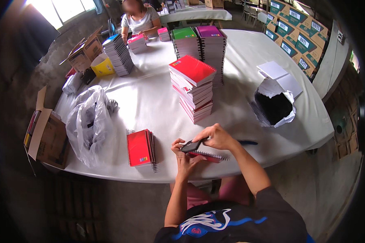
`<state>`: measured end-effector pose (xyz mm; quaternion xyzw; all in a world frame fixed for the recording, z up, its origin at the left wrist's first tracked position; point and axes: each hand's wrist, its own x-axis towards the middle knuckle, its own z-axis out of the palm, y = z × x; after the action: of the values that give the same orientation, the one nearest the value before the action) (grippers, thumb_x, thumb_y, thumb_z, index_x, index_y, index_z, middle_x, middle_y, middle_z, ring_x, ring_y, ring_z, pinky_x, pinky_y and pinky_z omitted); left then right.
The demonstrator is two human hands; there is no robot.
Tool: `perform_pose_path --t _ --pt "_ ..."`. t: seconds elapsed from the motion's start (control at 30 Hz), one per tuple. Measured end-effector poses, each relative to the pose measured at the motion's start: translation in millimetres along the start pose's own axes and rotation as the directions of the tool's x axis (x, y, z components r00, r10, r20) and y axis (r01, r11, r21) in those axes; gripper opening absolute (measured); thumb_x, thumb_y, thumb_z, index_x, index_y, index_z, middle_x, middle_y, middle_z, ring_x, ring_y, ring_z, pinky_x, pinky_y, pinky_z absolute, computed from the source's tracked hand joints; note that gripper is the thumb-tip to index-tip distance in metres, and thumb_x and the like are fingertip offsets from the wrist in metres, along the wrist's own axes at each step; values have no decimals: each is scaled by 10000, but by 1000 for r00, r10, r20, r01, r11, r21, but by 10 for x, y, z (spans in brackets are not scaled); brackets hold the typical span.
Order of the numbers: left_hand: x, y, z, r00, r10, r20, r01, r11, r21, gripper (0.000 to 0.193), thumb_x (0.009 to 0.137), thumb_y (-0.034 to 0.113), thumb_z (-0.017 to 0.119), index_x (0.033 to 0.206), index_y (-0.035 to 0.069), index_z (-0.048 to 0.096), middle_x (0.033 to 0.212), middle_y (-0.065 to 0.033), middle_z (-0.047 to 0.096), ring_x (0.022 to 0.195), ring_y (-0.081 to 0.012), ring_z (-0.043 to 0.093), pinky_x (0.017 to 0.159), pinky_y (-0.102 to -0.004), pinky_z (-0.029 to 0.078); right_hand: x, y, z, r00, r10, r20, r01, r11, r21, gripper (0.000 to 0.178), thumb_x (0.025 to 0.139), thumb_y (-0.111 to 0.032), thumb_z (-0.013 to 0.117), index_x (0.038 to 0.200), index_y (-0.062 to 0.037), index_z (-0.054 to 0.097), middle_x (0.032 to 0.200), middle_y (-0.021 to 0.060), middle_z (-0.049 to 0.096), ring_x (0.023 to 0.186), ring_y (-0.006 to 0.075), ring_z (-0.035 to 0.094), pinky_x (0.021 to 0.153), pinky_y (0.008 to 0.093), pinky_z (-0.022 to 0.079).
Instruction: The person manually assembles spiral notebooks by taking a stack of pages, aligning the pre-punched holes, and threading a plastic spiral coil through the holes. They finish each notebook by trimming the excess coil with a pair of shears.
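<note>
My left hand (183, 159) grips a red spiral notebook (211, 158) low at the near table edge, its wire coil facing up. My right hand (218, 137) is closed on a small dark hand tool (192, 145), whose tip lies at the left end of the coil, by my left fingers. I cannot make out the tool's exact kind. Left of my hands lies a short stack of red spiral notebooks (139, 148) with coils on its right side. Straight ahead stands a tall stack of red-covered notebooks without visible coils (193, 72).
A thin dark blue object (247, 142) lies beside my right wrist. Torn white paper wrapping (288, 116) holds black coils at right. A clear plastic bag (86, 125) and open carton (52, 135) stand left. Green (184, 34) and purple notebook stacks (210, 32) rise behind. Another person (141, 22) sits across.
</note>
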<state>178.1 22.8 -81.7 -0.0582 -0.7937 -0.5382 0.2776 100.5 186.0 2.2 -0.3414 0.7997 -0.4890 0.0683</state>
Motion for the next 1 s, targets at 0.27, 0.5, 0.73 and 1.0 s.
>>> perform_pose_path --t 0.27,0.5,0.73,1.0 --pt "23 252 -42 957 -289 -20 224 782 -582 353 818 18 677 1102 49 470 933 -49 527 863 -107 522 782 -233 424 -1036 364 -599 904 214 -370 -382 792 -476 618 787 -280 665 1353 -155 451 1376 168 425 1274 314 393 1044 437 295" --pt "59 569 -1 919 -366 -148 203 759 -618 787 811 -31 674 1440 108 221 957 -127 668 906 -132 618 827 -269 482 -1664 229 -15 890 87 -448 -397 633 -664 448 902 -241 541 1326 -110 485 1198 159 495 1078 331 464 969 485 325" --pt "87 789 -69 905 -360 -227 138 753 -643 807 840 9 662 1464 116 162 1008 -159 666 853 -120 618 807 -255 469 -1125 -859 155 886 -38 -462 -155 915 -372 364 912 -243 541 1259 -140 567 1157 139 502 1054 309 478 945 418 343" --pt "66 863 -103 937 20 -348 -91 978 -189 761 798 -86 636 1421 3 209 1035 -150 677 816 -141 552 804 -262 470 -861 -1090 279 932 -138 -334 -43 875 -482 349 883 -275 583 1222 -194 603 1157 135 506 1069 300 470 955 460 302"
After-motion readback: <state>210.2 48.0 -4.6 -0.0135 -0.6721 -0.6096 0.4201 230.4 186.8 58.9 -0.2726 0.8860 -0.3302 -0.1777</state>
